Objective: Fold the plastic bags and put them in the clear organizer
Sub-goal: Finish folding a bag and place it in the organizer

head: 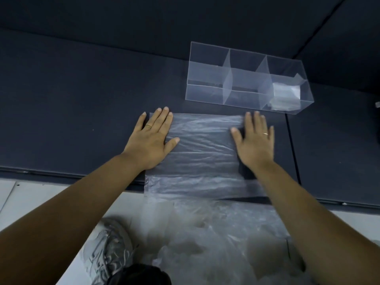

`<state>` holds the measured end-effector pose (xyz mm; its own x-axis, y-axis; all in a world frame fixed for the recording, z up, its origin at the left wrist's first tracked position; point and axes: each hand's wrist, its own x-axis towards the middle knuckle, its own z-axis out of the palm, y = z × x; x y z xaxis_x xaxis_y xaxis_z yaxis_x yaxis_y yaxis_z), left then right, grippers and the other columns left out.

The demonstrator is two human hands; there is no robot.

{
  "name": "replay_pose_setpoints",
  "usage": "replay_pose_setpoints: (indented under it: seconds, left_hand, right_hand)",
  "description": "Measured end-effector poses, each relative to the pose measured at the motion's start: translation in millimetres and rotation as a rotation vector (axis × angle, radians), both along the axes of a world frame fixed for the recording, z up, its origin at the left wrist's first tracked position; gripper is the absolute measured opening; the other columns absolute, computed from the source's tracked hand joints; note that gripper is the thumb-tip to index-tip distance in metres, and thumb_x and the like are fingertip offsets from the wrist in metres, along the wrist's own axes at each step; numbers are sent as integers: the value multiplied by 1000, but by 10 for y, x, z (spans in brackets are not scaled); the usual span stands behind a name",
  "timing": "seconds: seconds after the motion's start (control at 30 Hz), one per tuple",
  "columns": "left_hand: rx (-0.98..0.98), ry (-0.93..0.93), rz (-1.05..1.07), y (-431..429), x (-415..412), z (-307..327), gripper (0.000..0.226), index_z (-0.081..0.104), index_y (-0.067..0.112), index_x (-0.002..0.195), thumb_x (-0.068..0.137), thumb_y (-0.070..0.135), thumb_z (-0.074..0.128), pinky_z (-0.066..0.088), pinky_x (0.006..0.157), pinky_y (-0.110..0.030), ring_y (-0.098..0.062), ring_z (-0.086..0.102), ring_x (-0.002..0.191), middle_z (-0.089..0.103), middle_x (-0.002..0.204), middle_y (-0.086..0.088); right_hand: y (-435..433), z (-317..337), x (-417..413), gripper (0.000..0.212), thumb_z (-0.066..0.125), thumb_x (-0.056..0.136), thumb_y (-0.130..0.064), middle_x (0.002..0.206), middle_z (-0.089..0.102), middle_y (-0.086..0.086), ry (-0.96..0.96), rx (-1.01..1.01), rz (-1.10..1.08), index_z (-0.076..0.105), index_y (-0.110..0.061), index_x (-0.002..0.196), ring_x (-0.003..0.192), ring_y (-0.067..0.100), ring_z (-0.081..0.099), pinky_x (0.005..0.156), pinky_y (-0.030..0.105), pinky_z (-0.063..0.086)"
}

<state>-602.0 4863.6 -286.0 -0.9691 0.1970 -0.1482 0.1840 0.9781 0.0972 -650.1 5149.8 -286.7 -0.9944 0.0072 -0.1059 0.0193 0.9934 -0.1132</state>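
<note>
fingers (162, 120) flat, seemingly pressing bag's (202, 145) side edges.

Bare arms; gold ring (148, 126) L grip (152, 140), R grip (256, 143)

It looks like a room in a home — the work surface is a dark navy upholstered seat (72, 89), sofa- or daybed-like, made of fabric cushions that meet at a narrow seam (292, 153), with a padded back (123, 11) rising behind. Below its front edge lies a pale tiled floor (22, 194).
</note>
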Motion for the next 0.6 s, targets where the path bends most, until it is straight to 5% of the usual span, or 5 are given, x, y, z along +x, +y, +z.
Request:
replay_pose_setpoints:
  seconds: [0.17,0.3,0.43,0.53,0.6]
  left_hand:
    - [54,172,101,-56,123,182,73,9,8,152,97,54,18,-7,119,-43,-20,0,148,4,161,-8]
    - [367,293,-147,-18,844,246,68,36,5,145,97,54,33,11,119,-38,-21,25,143,32,153,-9]
    - [222,235,-300,-135,1390,99,59,46,7,139,93,45,47,24,114,-43,-24,40,137,43,146,-10]
    - [262,349,-234,-210,1422,135,36,63,7,123,89,14,52,35,107,-42,-27,55,123,58,132,-10]
    - [355,394,-203,-167,1391,236,29,72,8,110,91,14,50,41,102,-39,-24,61,115,67,120,-6]
  right_hand:
    - [189,233,164,65,33,101,-42,161,0,13,86,-24,-131,12,-10,153,149,27,-1,120,47,1]
    - [-461,452,835,64,42,97,-42,160,16,9,186,-368,213,25,-12,150,148,24,11,120,44,11]
    - [-1036,333,1531,77,60,84,-51,157,27,6,41,-388,606,37,-13,146,145,21,25,119,42,17]
    - [-1028,224,1610,59,77,75,-24,144,47,10,78,-373,502,59,-8,128,131,28,48,109,47,35]
    - [-901,231,1596,38,77,74,-16,131,59,8,154,-426,396,69,-10,110,116,30,58,100,42,39]
